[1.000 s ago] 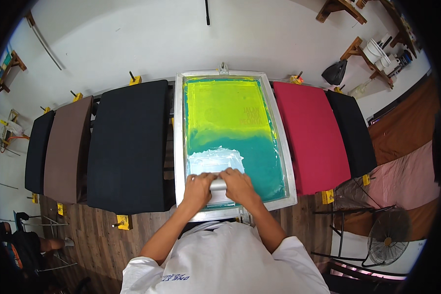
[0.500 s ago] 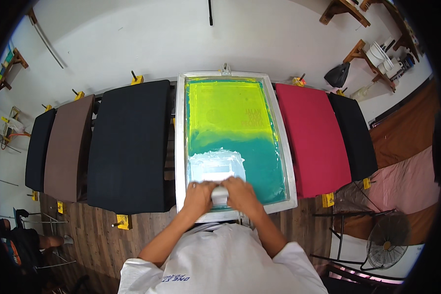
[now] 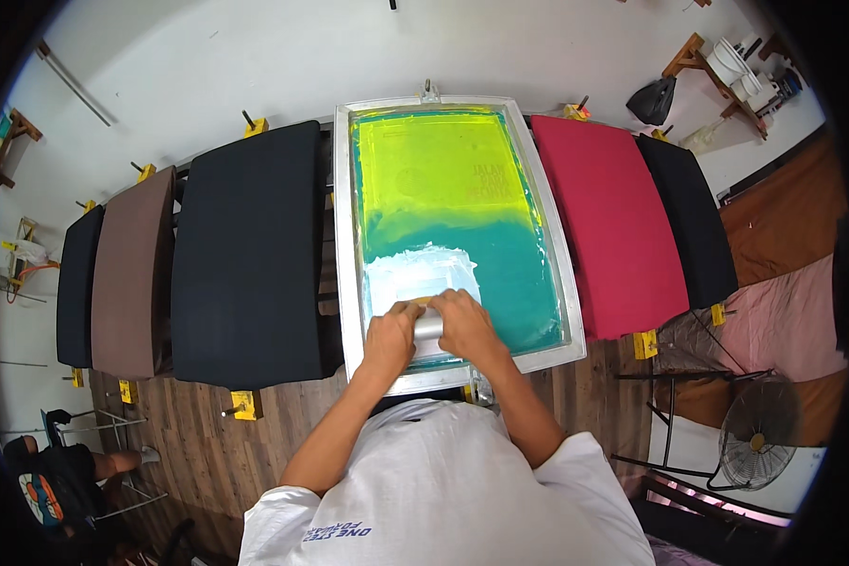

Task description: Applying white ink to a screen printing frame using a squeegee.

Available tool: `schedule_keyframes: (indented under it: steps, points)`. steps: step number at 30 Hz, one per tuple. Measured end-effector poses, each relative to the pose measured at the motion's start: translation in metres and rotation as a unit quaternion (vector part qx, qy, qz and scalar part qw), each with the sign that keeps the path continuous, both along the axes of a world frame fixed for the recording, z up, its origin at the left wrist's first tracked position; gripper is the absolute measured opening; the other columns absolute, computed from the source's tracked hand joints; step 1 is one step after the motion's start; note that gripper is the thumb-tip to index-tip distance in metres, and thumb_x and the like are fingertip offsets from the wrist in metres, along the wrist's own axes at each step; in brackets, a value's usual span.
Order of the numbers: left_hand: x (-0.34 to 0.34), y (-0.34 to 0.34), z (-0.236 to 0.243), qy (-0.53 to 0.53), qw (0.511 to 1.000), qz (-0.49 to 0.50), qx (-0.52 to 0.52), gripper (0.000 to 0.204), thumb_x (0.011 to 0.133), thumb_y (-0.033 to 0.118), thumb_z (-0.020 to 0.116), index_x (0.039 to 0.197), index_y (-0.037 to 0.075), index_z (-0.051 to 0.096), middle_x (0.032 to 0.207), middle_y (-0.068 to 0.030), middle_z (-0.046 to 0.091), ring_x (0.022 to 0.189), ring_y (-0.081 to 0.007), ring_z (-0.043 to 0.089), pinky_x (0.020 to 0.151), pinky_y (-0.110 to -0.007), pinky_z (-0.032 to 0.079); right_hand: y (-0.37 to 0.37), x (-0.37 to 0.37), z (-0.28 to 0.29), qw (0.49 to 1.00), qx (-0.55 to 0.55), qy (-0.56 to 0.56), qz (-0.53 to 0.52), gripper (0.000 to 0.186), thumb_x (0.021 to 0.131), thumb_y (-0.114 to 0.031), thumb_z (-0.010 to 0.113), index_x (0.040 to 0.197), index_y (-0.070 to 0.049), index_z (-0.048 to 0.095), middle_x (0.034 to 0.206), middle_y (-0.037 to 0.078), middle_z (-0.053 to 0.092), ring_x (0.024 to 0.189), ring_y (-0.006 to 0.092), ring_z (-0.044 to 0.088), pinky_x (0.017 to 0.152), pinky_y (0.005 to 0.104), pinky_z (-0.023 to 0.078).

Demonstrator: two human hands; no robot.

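My left hand (image 3: 390,338) and my right hand (image 3: 466,327) both grip a silver squeegee (image 3: 428,325) with a yellowish edge, one at either end. It rests in a patch of white ink (image 3: 406,272) at the lower left of the screen mesh (image 3: 509,264), which is teal with a bright yellow-green upper half and faint lettering. An aluminum frame (image 3: 570,274) surrounds the mesh. Directly left of the screen is a large black padded board (image 3: 241,245); directly right is a red one (image 3: 608,226).
Further out are brown (image 3: 132,274) and black (image 3: 689,217) boards. Wall shelves (image 3: 714,90) hold white tubs at upper right. A standing fan (image 3: 757,439) stands lower right beside draped cloth (image 3: 783,330). A seated person's leg (image 3: 113,462) shows at lower left on the wooden floor (image 3: 208,443).
The squeegee in my hands dipped toward me, then moved slightly away from me, and more yellow edge shows. The whole view has shifted, so the screen and boards sit higher in the picture.
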State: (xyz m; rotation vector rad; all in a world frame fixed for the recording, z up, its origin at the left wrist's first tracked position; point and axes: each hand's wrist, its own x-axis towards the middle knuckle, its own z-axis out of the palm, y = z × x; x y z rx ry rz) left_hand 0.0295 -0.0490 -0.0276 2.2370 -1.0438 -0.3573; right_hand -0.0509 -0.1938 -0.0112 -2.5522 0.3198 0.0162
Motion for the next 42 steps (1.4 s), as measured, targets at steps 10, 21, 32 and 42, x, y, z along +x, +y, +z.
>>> schedule_keyframes:
  steps: [10,21,32,42]
  points:
    - [-0.007,0.011,0.036,0.1,0.975,-0.097,0.175,0.039,0.068,-0.006,0.062,0.104,0.005,0.071,0.088,-0.0214,0.07,0.086,-0.0385,0.068,0.081,-0.044,0.055,0.004,-0.021,0.025,0.992,0.009,0.108,0.056,0.021,0.066,-0.004,0.068,0.086,-0.004,0.071,0.084,0.018,0.069,0.083,0.0376,0.068,0.076,0.0474,0.054]
    - [-0.039,0.026,-0.014,-0.051,0.998,-0.016,0.012,0.058,0.07,-0.012,0.06,0.125,0.005,0.06,0.125,-0.0161,0.059,0.112,-0.0331,0.058,0.097,-0.045,0.041,0.019,-0.036,-0.018,0.998,-0.062,-0.014,0.028,0.049,0.063,0.006,0.066,0.111,-0.005,0.058,0.112,0.012,0.054,0.104,0.0332,0.054,0.081,0.0434,0.05]
    - [0.008,0.004,0.017,0.017,0.998,-0.029,0.057,0.049,0.066,-0.006,0.065,0.113,0.009,0.068,0.105,-0.0126,0.069,0.103,-0.0301,0.063,0.099,-0.048,0.039,-0.005,0.01,0.027,0.989,-0.096,0.094,0.059,0.038,0.069,-0.002,0.067,0.107,-0.011,0.068,0.101,0.01,0.065,0.098,0.0312,0.063,0.079,0.0463,0.045]
    - [-0.035,0.024,0.002,-0.065,0.997,-0.028,0.038,0.054,0.071,-0.01,0.061,0.123,0.004,0.061,0.124,-0.014,0.061,0.117,-0.0277,0.057,0.102,-0.047,0.038,0.019,-0.034,0.001,0.996,-0.06,0.054,0.022,0.055,0.064,0.003,0.069,0.117,-0.007,0.057,0.117,0.011,0.057,0.111,0.0311,0.054,0.087,0.0452,0.044]
